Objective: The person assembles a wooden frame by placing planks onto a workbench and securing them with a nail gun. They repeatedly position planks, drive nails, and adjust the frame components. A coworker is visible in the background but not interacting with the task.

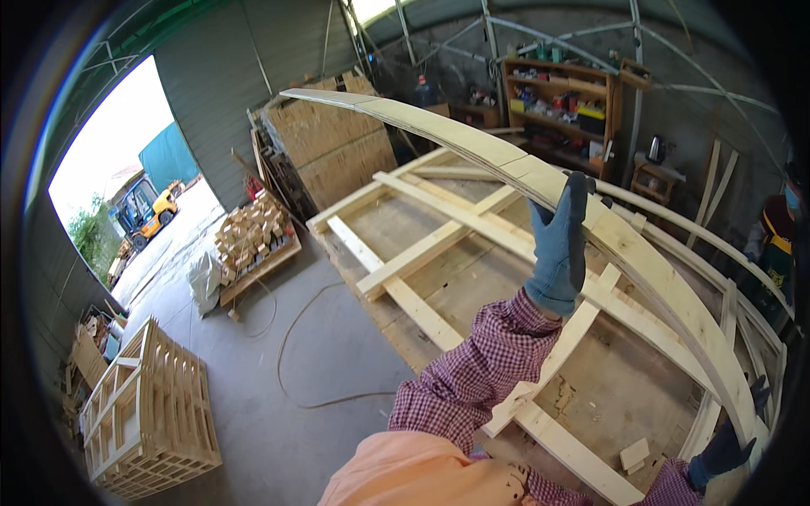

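A long, curved plywood strip [645, 266] arches across the view from the upper left to the lower right. My left hand [564, 236], in a blue-grey glove with a dark palm, grips it near its middle. At the near right end, my right hand [724, 451] in a dark glove is closed around the same strip. Below the strip lies a wooden frame of crossed pale beams [422, 314] with curved strips along its far right side. This frame rests on a large wooden work table [582, 409]. A small wood offcut [634, 455] lies inside the frame near my right hand.
Another person [774, 240] stands at the right edge beyond the frame. Stacked slatted frames [152, 413] stand at lower left, near a pallet of wood blocks [253, 236]. A hose [291, 371] curves over the floor. Shelves [561, 101] line the back; a forklift [143, 211] is outside.
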Demonstrator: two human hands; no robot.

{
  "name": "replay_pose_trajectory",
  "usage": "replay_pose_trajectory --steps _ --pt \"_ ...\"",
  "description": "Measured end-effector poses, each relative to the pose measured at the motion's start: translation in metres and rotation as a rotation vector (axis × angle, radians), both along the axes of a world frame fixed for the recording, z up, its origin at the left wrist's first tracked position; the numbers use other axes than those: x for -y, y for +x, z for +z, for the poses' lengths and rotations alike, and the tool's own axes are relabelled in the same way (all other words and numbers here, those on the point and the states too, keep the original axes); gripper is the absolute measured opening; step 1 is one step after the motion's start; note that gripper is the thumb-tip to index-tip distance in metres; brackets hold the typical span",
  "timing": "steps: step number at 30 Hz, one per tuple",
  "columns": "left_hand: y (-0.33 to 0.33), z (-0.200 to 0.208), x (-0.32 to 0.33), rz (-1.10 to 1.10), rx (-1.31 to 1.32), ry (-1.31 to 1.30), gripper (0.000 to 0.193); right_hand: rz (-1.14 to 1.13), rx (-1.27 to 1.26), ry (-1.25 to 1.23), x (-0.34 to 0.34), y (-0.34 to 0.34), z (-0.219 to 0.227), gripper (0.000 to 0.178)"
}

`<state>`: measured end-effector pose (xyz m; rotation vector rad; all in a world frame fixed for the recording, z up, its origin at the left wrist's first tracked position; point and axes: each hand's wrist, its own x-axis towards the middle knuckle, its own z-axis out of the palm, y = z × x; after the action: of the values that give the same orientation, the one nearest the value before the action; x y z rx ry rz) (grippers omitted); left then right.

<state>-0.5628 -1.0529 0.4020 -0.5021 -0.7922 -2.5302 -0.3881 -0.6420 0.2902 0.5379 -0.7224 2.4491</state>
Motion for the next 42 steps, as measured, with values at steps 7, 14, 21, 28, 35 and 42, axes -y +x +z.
replay_pose_trajectory --steps 7,14,21,28,35,42 --pt "-0.085 -0.086 0.015 -0.125 0.058 0.213 0.046 -0.443 0.63 0.267 -0.019 -0.048 -0.062 0.051" --pt "-0.143 -0.2 -0.013 -0.16 0.295 0.19 0.045 -0.529 0.935 0.416 -0.076 -0.09 -0.164 0.044" --pt "-0.18 -0.313 -0.058 -0.229 0.607 0.183 0.044 -0.468 0.938 0.782 -0.116 -0.082 -0.278 0.054" --pt "-0.204 -0.39 -0.048 -0.176 0.657 0.093 0.046 -0.172 1.114 0.343 -0.031 -0.142 -0.254 0.056" --pt "-0.252 -0.438 0.021 -0.198 0.678 0.094 0.046 0.075 1.144 0.065 0.026 -0.18 -0.311 0.06" --pt "-0.299 -0.492 0.079 0.156 1.123 0.021 0.047 0.306 1.024 0.006 0.092 -0.235 -0.34 0.066"
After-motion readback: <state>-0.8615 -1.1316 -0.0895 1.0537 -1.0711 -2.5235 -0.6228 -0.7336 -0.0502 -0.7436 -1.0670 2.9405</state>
